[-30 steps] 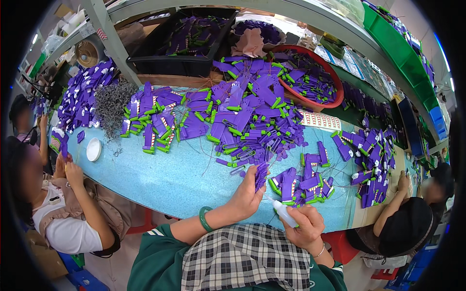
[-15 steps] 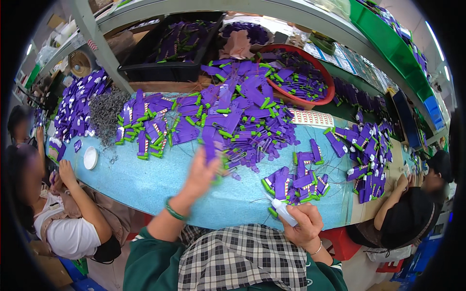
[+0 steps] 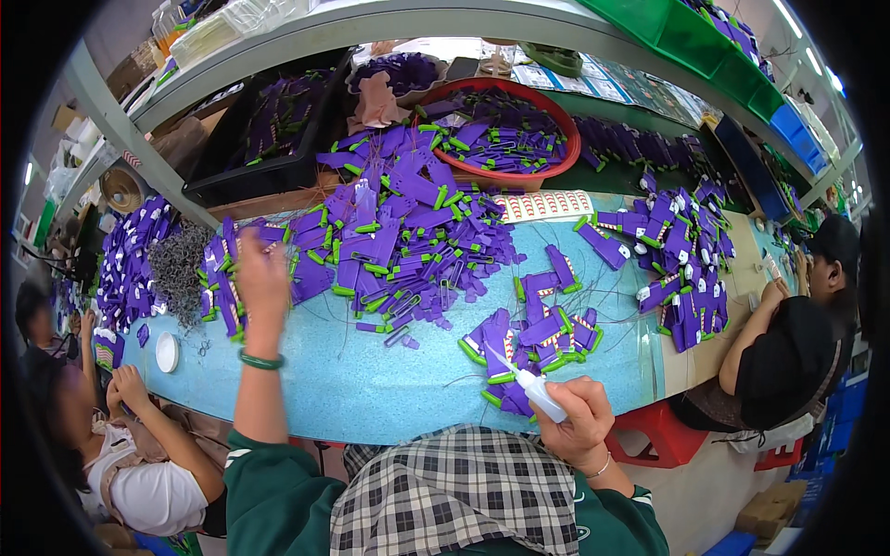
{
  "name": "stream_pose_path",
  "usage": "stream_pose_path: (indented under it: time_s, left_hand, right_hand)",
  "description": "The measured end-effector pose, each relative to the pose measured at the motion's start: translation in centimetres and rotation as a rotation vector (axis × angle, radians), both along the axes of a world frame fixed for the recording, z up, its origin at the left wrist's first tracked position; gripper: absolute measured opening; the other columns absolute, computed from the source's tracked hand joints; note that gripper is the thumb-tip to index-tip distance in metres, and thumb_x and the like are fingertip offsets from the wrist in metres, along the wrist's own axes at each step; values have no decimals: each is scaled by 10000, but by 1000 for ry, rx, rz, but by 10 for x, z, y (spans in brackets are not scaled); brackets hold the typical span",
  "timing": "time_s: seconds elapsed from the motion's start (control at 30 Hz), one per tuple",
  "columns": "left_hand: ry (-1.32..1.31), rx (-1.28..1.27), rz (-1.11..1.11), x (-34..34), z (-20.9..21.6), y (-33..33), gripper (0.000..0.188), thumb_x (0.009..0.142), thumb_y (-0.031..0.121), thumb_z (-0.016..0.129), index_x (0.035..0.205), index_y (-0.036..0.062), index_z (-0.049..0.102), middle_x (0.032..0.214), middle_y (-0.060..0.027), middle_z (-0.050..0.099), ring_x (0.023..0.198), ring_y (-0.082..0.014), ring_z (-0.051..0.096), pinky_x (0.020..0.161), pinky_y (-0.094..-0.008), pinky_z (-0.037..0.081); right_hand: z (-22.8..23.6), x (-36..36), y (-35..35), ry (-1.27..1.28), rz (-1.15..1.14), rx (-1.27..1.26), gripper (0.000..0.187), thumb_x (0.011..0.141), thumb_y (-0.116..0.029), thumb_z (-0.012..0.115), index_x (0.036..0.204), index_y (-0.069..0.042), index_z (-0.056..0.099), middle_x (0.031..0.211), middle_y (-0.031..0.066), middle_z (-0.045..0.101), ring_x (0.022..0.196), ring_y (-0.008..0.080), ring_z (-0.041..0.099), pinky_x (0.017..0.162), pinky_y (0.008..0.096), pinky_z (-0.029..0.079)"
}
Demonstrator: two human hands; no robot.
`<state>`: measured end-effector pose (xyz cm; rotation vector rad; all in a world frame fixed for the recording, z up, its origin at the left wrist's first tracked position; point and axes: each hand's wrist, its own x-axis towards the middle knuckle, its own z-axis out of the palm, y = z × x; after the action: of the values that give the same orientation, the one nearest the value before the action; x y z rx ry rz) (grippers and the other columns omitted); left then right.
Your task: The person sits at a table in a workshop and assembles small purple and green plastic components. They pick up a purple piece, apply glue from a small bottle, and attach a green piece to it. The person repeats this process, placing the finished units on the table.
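Note:
My left hand (image 3: 262,283), a green bangle at its wrist, reaches over the left heap of purple and green plastic pieces (image 3: 220,269). Motion smears its fingers, so whether a piece is in them cannot be made out. Close to the table's front edge, my right hand (image 3: 582,417) is closed around a small white squeeze bottle (image 3: 540,393). The bottle's thin nozzle points up and left, over a small cluster of purple pieces with green ends (image 3: 530,334). A large mound of similar purple pieces (image 3: 408,232) lies between and beyond my hands.
Behind the mound stand a red basin (image 3: 573,139) and a black tray (image 3: 199,190), both holding purple parts. A striped sticker sheet (image 3: 547,206) lies near the basin. Farther left are grey wire-like bits (image 3: 181,273) and a white lid (image 3: 167,352). People work on both sides; a shelf beam crosses above.
My left hand has moved left from the central mound, where it held a purple piece, to the left heap. My right hand keeps the bottle in nearly the same place. The view has shifted.

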<state>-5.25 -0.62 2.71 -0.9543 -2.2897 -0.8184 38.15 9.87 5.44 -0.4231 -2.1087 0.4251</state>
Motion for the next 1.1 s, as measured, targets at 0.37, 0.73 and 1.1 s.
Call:
stream_pose_path:
  time_s: [0.37,0.73,1.1]
  left_hand:
    - [-462,-615,-807,242,-11,88,550,803,310,723,1197,55,436,962,-201,642,757,-365,662,604,-439,524]
    - [-1280,171,-855,207,-18,70,123,837,40,685,918,-8,606,840,-53,613,741,-102,581,650,-226,472]
    - [-468,-263,-900,249,-25,73,345,742,64,716,1024,5,525,916,-145,528,887,-341,541,757,-429,449]
  right_hand:
    - [0,14,3,41,-52,23,438,608,-1,831,1012,-50,670,822,62,580,596,185,587,466,276,437]
    - [-8,14,9,85,-23,6,450,610,-7,824,1028,-58,664,826,58,585,594,179,587,461,275,432]
    - [-5,25,7,28,-38,-11,405,663,2,817,1023,-35,636,855,77,548,617,177,553,506,280,426]
